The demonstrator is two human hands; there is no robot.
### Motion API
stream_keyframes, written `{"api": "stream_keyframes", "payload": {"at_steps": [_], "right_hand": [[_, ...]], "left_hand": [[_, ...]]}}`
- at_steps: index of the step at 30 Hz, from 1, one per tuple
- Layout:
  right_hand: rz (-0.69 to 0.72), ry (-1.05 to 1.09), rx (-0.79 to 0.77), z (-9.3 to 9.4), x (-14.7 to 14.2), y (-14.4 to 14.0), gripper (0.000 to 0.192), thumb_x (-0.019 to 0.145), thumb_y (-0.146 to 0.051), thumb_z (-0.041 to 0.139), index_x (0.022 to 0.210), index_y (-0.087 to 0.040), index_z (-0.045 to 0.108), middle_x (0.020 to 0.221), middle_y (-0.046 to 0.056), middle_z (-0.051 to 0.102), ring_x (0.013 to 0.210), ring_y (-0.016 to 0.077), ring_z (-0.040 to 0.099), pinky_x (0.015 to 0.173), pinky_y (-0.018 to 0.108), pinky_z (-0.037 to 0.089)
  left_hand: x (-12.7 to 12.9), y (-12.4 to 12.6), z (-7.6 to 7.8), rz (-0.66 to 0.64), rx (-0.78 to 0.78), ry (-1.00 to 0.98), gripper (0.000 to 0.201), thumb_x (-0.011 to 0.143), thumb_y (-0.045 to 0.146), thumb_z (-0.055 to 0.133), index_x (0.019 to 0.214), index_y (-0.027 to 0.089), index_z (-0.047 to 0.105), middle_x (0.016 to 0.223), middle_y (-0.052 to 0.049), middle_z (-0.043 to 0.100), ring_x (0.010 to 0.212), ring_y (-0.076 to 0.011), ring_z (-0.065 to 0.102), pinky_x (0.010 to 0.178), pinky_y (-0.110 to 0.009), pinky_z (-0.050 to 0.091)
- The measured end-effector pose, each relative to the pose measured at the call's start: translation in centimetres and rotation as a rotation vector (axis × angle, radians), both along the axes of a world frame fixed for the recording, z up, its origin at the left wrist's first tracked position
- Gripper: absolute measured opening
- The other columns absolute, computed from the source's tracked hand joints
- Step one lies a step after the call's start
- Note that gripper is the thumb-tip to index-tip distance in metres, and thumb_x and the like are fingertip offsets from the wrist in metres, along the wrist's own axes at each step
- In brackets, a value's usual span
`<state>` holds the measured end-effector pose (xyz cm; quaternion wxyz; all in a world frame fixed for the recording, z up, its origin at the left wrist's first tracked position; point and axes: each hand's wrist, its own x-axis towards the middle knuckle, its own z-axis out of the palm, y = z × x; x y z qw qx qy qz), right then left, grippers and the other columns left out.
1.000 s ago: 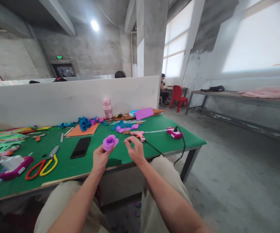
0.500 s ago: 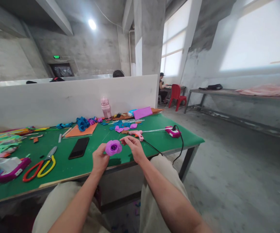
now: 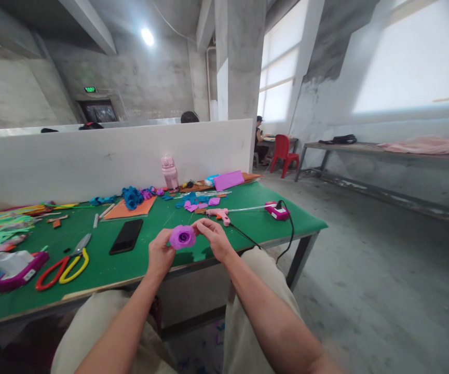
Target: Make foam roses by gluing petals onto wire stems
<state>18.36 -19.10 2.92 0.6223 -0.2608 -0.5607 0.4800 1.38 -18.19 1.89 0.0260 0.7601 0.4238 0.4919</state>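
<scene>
A purple paper rose [image 3: 182,237] with a dark spiral centre faces me above the front edge of the green table. My left hand [image 3: 162,253] is closed around its underside; any stem is hidden by the fingers. With thumb and fingertips together, my right hand [image 3: 214,236] pinches the outer petal on the rose's right side. Just beyond that hand lies a pink glue gun [image 3: 221,215] with a clear glue stick in its back. Loose purple petals [image 3: 195,206] and blue paper pieces [image 3: 191,198] are scattered behind the gun.
A black phone [image 3: 126,237] and scissors [image 3: 75,259] with red and yellow handles lie to the left. A magenta power strip [image 3: 276,211] sits right, its cord hanging off the edge. Blue flowers [image 3: 133,198] rest on orange paper [image 3: 146,210]. A pink bottle [image 3: 169,173] stands by the white partition [image 3: 92,161].
My right hand has moved slightly left and its fingertips now meet the rose's petal edge, where a small gap showed before. The left hand keeps its hold.
</scene>
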Motion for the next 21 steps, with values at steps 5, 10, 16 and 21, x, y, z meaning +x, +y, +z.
{"api": "stream_keyframes", "payload": {"at_steps": [5, 10, 16, 21], "right_hand": [[-0.048, 0.021, 0.004, -0.11, -0.06, 0.11, 0.019, 0.072, -0.036, 0.062, 0.068, -0.018, 0.064, 0.065, -0.001, 0.058, 0.063, 0.0113, 0.051, 0.065, 0.023, 0.042], [-0.061, 0.022, -0.02, -0.15, -0.29, 0.05, 0.018, 0.067, -0.035, 0.067, 0.068, -0.018, 0.064, 0.064, -0.002, 0.059, 0.059, 0.0109, 0.051, 0.059, 0.023, 0.041], [-0.081, 0.018, -0.029, -0.36, -0.35, 0.15, 0.018, 0.064, -0.036, 0.068, 0.067, -0.018, 0.064, 0.064, -0.001, 0.06, 0.059, 0.0117, 0.052, 0.058, 0.024, 0.042], [-0.08, 0.011, -0.041, -0.12, -0.32, -0.05, 0.019, 0.064, -0.037, 0.069, 0.066, -0.018, 0.065, 0.063, 0.0, 0.06, 0.058, 0.0124, 0.052, 0.058, 0.025, 0.043]], "left_hand": [[0.25, -0.16, -0.07, -0.042, 0.004, 0.029, 0.021, 0.068, 0.013, 0.05, 0.081, 0.018, 0.066, 0.074, -0.001, 0.064, 0.069, -0.0139, 0.056, 0.066, -0.022, 0.043], [0.41, -0.32, 0.03, -0.051, 0.011, 0.045, 0.021, 0.068, 0.011, 0.05, 0.08, 0.018, 0.065, 0.073, -0.002, 0.064, 0.069, -0.0138, 0.056, 0.065, -0.021, 0.042], [0.47, -0.41, 0.17, -0.054, -0.009, 0.066, 0.022, 0.068, 0.012, 0.048, 0.08, 0.018, 0.066, 0.076, -0.003, 0.065, 0.072, -0.0148, 0.057, 0.067, -0.023, 0.043], [0.44, -0.38, 0.14, -0.052, -0.017, 0.071, 0.021, 0.069, 0.012, 0.048, 0.079, 0.019, 0.065, 0.076, -0.003, 0.065, 0.073, -0.015, 0.057, 0.068, -0.023, 0.043]]}}
